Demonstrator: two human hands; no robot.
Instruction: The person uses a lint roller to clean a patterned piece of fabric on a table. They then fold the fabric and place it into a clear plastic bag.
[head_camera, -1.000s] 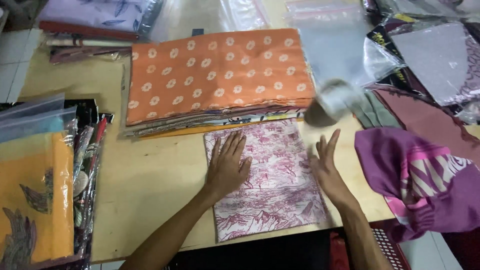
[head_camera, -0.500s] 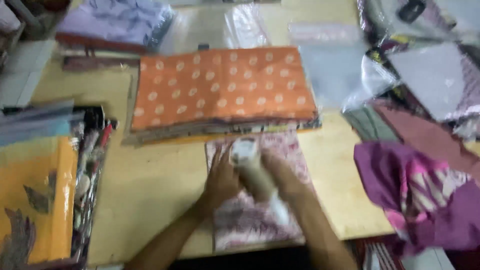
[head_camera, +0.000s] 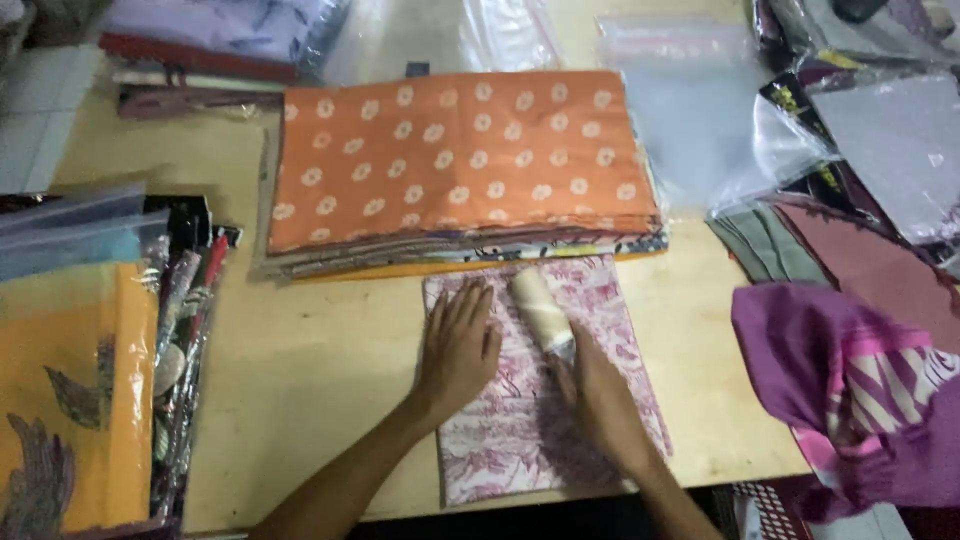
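Lint roller gripped by the handle in right hand, fingers curled narrow around it; pale roller head resting on the upper middle of the folded pink-and-white patterned cloth, pointing away from the body. Left hand laid flat on the same cloth just left of the roller, fingers spread wide, palm down, holding nothing, pinning the fabric. Cloth lying square at the near edge of the wooden table, just in front of the stack of folded fabrics topped by orange cloth with white flower dots.

Progress, judged from the layout: cloth folded flat and held in place; roller set down near the far end; lower half toward the body and both side margins apparently not yet covered; likely early in the pass.

Clear plastic bags beyond the stack at right; purple patterned cloth at the right edge; bagged orange fabric at the left.
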